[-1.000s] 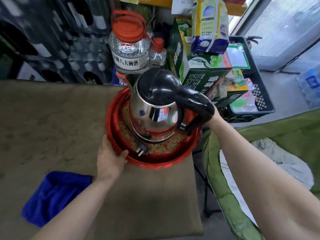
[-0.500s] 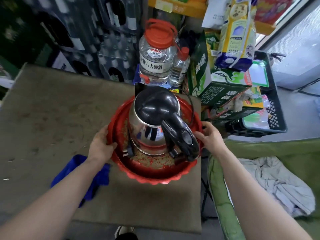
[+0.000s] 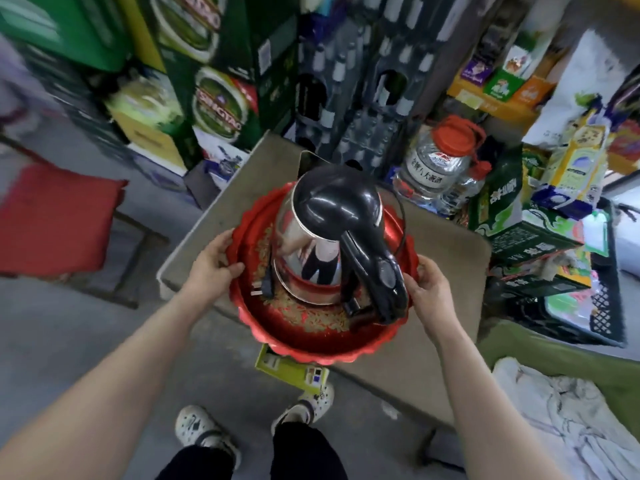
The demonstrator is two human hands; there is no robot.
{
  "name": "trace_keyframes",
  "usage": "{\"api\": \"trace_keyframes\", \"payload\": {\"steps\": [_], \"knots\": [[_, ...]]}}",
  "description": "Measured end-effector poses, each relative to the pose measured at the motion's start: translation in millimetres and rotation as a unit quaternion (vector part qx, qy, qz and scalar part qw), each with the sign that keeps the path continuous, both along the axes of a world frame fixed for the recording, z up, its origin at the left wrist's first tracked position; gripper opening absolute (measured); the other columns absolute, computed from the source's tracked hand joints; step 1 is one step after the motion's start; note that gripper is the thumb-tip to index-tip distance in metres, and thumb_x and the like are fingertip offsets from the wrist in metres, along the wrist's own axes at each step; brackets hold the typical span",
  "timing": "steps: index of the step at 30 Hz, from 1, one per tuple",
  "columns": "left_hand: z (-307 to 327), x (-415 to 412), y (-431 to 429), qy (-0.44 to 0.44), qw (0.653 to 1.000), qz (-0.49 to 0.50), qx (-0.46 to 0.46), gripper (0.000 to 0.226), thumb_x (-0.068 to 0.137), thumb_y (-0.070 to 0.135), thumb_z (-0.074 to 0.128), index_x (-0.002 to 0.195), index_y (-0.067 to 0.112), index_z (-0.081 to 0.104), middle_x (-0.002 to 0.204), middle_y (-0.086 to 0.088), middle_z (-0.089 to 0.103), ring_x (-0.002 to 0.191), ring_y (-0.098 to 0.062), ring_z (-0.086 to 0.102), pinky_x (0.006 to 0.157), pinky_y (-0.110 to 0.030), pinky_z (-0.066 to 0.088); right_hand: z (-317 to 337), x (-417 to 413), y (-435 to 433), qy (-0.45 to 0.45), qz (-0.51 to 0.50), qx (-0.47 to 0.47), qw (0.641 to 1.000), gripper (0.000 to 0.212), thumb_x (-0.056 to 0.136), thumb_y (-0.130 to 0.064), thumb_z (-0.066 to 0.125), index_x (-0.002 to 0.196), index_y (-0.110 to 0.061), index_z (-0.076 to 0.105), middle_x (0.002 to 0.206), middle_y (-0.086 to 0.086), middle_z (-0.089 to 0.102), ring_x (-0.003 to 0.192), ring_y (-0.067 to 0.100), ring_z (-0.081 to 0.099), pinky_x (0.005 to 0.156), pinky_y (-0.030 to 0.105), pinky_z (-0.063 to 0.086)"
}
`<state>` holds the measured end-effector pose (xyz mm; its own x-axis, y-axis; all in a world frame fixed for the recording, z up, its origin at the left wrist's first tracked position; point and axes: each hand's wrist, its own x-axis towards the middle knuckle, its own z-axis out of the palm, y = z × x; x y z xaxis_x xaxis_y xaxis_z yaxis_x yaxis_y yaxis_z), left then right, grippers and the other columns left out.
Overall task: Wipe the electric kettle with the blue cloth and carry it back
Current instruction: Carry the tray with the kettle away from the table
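A steel electric kettle (image 3: 304, 251) with a black lid and black handle stands upright in a round red tray (image 3: 311, 341). Its cord and plug (image 3: 261, 289) lie in the tray on the left. My left hand (image 3: 213, 261) grips the tray's left rim. My right hand (image 3: 433, 289) grips the right rim, beside the kettle's handle. The tray is held up in front of me, over the near edge of the brown table (image 3: 446, 271) and above my feet. The blue cloth is not in view.
A red chair (image 3: 59, 223) stands at the left. Green beer cartons (image 3: 214, 98) and dark crates line the back. A clear jug with a red cap (image 3: 443, 157), green boxes and a black crate (image 3: 602, 306) crowd the right. A green seat with a white cloth (image 3: 554, 410) is at lower right.
My right hand left the kettle's handle and took the tray's right rim. Both hands lifted the tray with the kettle off the table toward me, and the view swung left, losing the blue cloth.
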<state>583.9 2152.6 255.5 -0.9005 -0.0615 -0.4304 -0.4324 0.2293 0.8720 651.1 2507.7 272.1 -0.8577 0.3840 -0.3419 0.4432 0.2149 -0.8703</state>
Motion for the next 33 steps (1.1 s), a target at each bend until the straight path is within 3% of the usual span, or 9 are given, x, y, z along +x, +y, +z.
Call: {"api": "trace_keyframes", "payload": {"steps": [2, 8, 10, 13, 16, 20, 25, 30, 33], "knots": [[9, 9, -53, -0.001, 1.000, 0.023, 0.005, 0.068, 0.087, -0.013, 0.057, 0.145, 0.022, 0.043, 0.132, -0.002, 0.055, 0.103, -0.022, 0.061, 0.074, -0.034, 0.060, 10, -4, -50, -0.002, 0.019, -0.006, 1.000, 0.036, 0.095, -0.003, 0.065, 0.129, -0.011, 0.058, 0.102, 0.007, 0.073, 0.072, 0.001, 0.069, 0.057, 0.012, 0.050], [36, 41, -213, 0.029, 0.997, 0.078, 0.004, 0.069, 0.086, -0.017, 0.054, 0.145, 0.018, 0.043, 0.130, -0.001, 0.059, 0.095, -0.011, 0.062, 0.083, -0.030, 0.051, 22, -28, -208, 0.003, 0.076, -0.003, 0.997, 0.032, 0.095, 0.006, 0.060, 0.123, -0.007, 0.057, 0.090, 0.000, 0.068, 0.062, -0.012, 0.064, 0.060, 0.006, 0.048], [41, 51, -266, 0.040, 0.993, 0.110, -0.005, 0.071, 0.085, -0.017, 0.056, 0.144, 0.020, 0.044, 0.132, 0.001, 0.059, 0.086, 0.000, 0.063, 0.076, -0.017, 0.054, 24, -40, -261, 0.001, 0.110, 0.002, 0.994, 0.030, 0.096, 0.005, 0.060, 0.121, -0.011, 0.058, 0.089, 0.003, 0.066, 0.060, -0.007, 0.064, 0.056, 0.006, 0.048], [54, 62, -334, 0.046, 0.983, 0.177, -0.007, 0.071, 0.084, -0.017, 0.056, 0.144, 0.018, 0.044, 0.132, -0.001, 0.058, 0.098, -0.013, 0.060, 0.089, -0.028, 0.053, 27, -63, -335, 0.016, 0.163, 0.027, 0.986, 0.031, 0.094, -0.001, 0.064, 0.123, -0.011, 0.061, 0.099, 0.009, 0.070, 0.071, 0.010, 0.065, 0.055, 0.007, 0.047], [68, 72, -392, 0.046, 0.970, 0.237, -0.007, 0.067, 0.087, -0.017, 0.053, 0.142, 0.020, 0.044, 0.113, 0.005, 0.062, 0.082, -0.006, 0.064, 0.071, -0.020, 0.055, 35, -91, -406, 0.018, 0.218, 0.049, 0.975, 0.032, 0.093, -0.002, 0.065, 0.124, -0.007, 0.060, 0.104, 0.012, 0.070, 0.071, 0.005, 0.062, 0.052, 0.005, 0.044], [74, 76, -471, 0.048, 0.954, 0.294, -0.034, 0.067, 0.087, -0.012, 0.055, 0.145, 0.021, 0.045, 0.129, -0.007, 0.057, 0.093, -0.023, 0.061, 0.086, -0.043, 0.056, 43, -133, -497, 0.021, 0.288, 0.048, 0.956, 0.026, 0.097, -0.012, 0.064, 0.123, -0.012, 0.059, 0.102, 0.005, 0.070, 0.075, 0.004, 0.064, 0.050, 0.005, 0.044], [77, 68, -557, 0.064, 0.929, 0.361, -0.044, 0.066, 0.084, -0.013, 0.056, 0.138, 0.026, 0.051, 0.120, -0.005, 0.060, 0.092, -0.017, 0.062, 0.090, -0.044, 0.056, 46, -191, -611, 0.031, 0.355, 0.059, 0.932, 0.027, 0.093, -0.018, 0.069, 0.119, -0.019, 0.060, 0.091, 0.002, 0.070, 0.076, 0.019, 0.068, 0.064, 0.032, 0.057], [78, 50, -642, 0.063, 0.895, 0.440, -0.040, 0.066, 0.084, -0.015, 0.053, 0.135, 0.026, 0.052, 0.120, -0.005, 0.060, 0.082, -0.016, 0.059, 0.075, -0.034, 0.056, 46, -257, -736, 0.056, 0.423, 0.072, 0.901, 0.021, 0.095, -0.008, 0.064, 0.115, -0.012, 0.062, 0.078, -0.006, 0.061, 0.066, 0.007, 0.056, 0.056, 0.008, 0.043], [73, 41, -699, 0.053, 0.873, 0.484, -0.043, 0.067, 0.084, -0.015, 0.054, 0.141, 0.019, 0.049, 0.124, -0.008, 0.057, 0.089, -0.021, 0.055, 0.079, -0.035, 0.053, 47, -293, -811, 0.063, 0.464, 0.081, 0.880, 0.025, 0.090, -0.010, 0.069, 0.114, -0.011, 0.065, 0.082, -0.003, 0.066, 0.079, 0.019, 0.063, 0.077, 0.030, 0.051]]}}
